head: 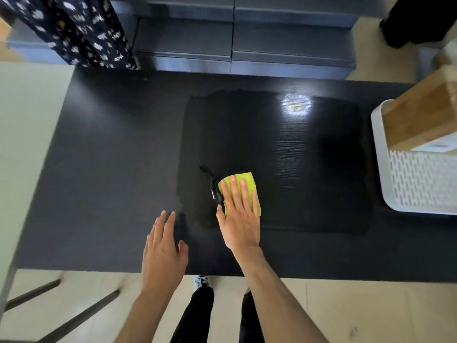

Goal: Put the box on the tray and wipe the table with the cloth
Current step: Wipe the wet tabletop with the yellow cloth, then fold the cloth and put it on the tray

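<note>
Cloth (243,188), yellow-green and folded, lies near the middle of the black counter (111,157), pressed flat under the right hand (238,219), whose fingers are spread open on top of it rather than gripping. A darker wet patch (284,157) spreads from the cloth toward twelve and three o'clock. The left hand (163,248) is open, palm down, holding nothing, at seven o'clock from the cloth. At three o'clock, the cardboard box (420,120) sits in the white slotted tray (418,184).
</note>
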